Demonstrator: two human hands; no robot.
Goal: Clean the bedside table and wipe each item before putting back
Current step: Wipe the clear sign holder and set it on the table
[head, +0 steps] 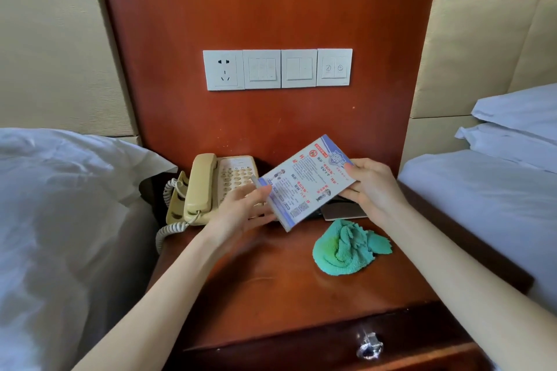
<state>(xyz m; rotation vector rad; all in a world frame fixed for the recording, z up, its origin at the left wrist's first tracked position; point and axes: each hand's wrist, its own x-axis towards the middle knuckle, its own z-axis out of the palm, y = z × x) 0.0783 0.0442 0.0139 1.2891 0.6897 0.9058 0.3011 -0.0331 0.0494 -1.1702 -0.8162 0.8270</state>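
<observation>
the printed card (304,182) is gripped at its right end by the curled fingers (351,166) of the right hand (372,187) and is held tilted above the back of the table (271,289). the left hand (241,208) is seen with straight, relaxed fingers touching the card's lower left edge. a beige telephone (211,187) is found behind the left hand. a crumpled green cloth (346,247) lies on the table, below the card. a dark flat object (343,211), partly hidden, is noted under the card. beds flank the table.
</observation>
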